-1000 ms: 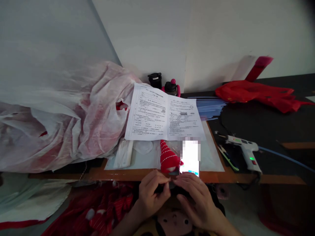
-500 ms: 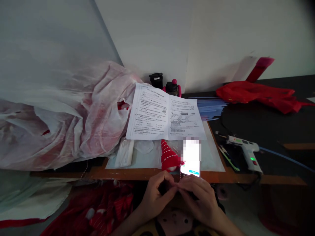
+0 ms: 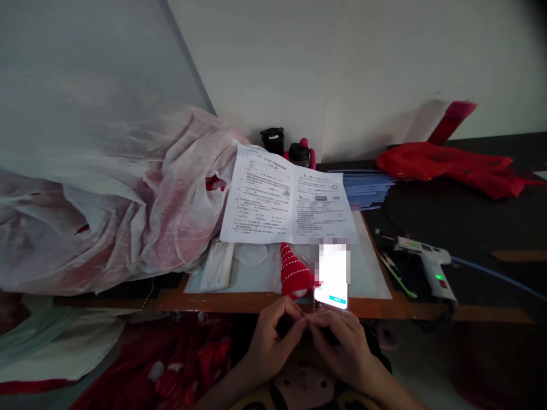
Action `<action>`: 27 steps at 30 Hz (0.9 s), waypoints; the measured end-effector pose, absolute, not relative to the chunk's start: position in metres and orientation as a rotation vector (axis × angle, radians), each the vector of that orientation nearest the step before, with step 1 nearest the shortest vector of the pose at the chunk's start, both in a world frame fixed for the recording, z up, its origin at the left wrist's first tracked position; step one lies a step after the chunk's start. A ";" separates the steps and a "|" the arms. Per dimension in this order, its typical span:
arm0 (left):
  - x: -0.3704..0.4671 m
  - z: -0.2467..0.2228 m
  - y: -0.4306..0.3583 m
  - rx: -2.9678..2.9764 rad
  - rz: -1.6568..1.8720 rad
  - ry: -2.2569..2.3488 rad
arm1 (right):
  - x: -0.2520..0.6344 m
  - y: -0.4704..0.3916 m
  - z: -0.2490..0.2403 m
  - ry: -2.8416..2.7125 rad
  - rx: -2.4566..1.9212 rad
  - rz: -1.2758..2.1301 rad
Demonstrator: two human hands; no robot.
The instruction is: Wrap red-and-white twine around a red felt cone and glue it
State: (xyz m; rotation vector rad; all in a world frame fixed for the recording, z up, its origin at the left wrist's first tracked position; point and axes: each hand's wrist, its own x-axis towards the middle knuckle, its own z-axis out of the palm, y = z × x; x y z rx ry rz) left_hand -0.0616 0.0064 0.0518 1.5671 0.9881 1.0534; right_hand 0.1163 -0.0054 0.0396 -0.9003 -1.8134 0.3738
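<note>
Just in front of the table edge, my left hand and my right hand meet with fingertips pinched together. A thin red-and-white twisted cord runs down to those fingertips, which are closed on it; its end is hidden between them. Beyond my hands lies a small red cone-shaped hat with white striped trim, on the pale sheet near the edge. Right beside it is a lit phone, its upper part pixelated.
A printed paper lies behind the hat. On the left is a large translucent bag. A glue gun and tweezers lie to the right, near blue sticks and red fabric. Below the table are red striped pieces.
My right hand's fingers have shifted slightly, while both hands stay pinched together in the same place. The view has moved very slightly; the objects on the table lie as before.
</note>
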 end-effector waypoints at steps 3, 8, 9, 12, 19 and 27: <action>-0.061 0.053 0.005 1.598 1.052 0.979 | 0.113 -0.005 0.034 -1.798 -0.951 0.336; -0.061 0.054 0.004 1.551 1.047 0.930 | 0.112 -0.008 0.025 -1.806 -1.009 0.270; -0.060 0.054 0.004 1.509 1.032 0.920 | 0.113 -0.008 0.024 -1.818 -0.999 0.270; -0.059 0.053 0.003 1.359 0.969 0.862 | 0.114 -0.008 0.020 -1.865 -0.970 0.294; -0.055 0.045 0.005 1.066 0.837 0.668 | 0.117 -0.003 0.016 -1.894 -0.907 0.271; -0.052 0.027 0.010 0.790 0.763 0.522 | 0.117 -0.009 0.015 -1.922 -0.963 0.116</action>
